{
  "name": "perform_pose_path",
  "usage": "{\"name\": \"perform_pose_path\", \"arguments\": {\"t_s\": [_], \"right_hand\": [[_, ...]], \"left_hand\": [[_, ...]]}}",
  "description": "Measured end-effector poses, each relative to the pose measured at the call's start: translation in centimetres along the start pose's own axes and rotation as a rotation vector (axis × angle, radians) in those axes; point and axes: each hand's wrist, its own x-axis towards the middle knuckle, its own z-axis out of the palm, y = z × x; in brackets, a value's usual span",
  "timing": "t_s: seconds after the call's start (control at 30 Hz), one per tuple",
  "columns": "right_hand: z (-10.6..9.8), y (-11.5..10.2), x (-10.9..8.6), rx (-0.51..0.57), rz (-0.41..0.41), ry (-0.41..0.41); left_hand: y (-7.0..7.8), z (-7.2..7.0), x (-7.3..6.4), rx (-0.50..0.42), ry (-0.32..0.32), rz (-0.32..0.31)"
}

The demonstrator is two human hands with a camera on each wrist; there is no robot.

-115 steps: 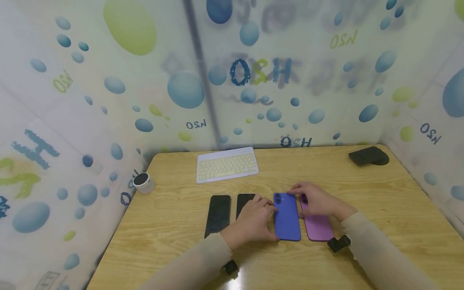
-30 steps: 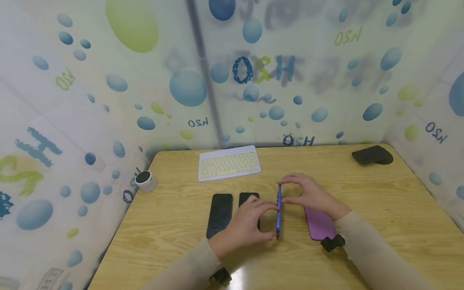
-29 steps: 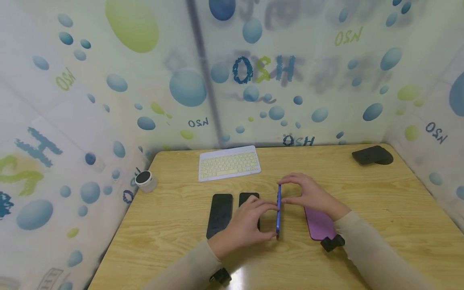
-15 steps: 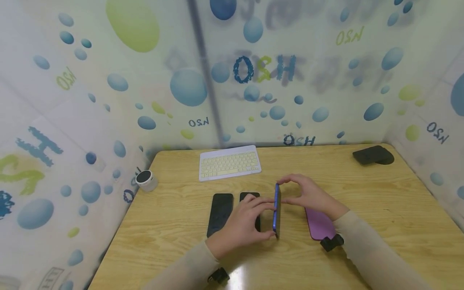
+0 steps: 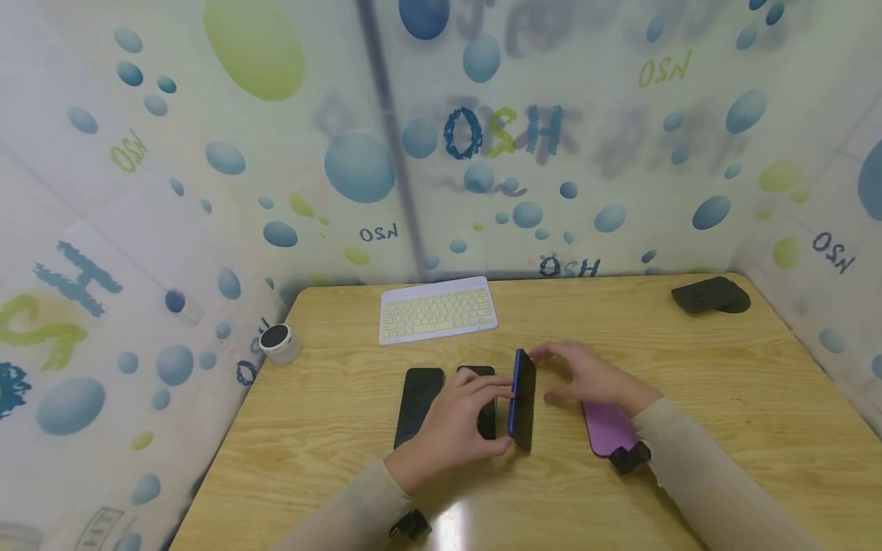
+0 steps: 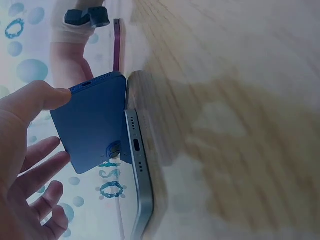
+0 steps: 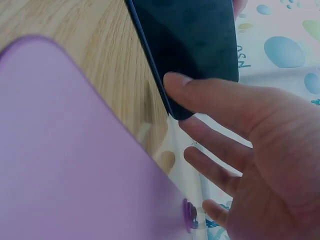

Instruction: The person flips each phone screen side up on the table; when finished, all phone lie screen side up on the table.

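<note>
Pinching one blue phone, left hand held it tilted | right hand was beside it, fingers loosely parted | two black phones, one purple phone lay flat

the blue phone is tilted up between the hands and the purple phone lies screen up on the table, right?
Not quite: the purple phone lies back up, its camera bump showing in the right wrist view. The blue phone is indeed tilted up.
</note>
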Motion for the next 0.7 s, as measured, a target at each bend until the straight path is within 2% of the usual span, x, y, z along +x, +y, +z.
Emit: {"name": "perform_pose_path", "arguments": {"t_s": [0.13, 0.4, 0.7], "right_hand": [[0.13, 0.13, 0.00, 0.002, 0.010, -0.004], [0.55, 0.38, -0.12, 0.038, 0.027, -0.001], [0.12, 0.76, -0.23, -0.009, 0.016, -0.013]], "left_hand": [[-0.03, 0.07, -0.07, 0.030, -0.006, -0.026], [0.20, 0.07, -0.03, 0.180, -0.055, -0.069], [0.19, 0.75, 0.30, 0.215, -0.108, -0.066]]}}
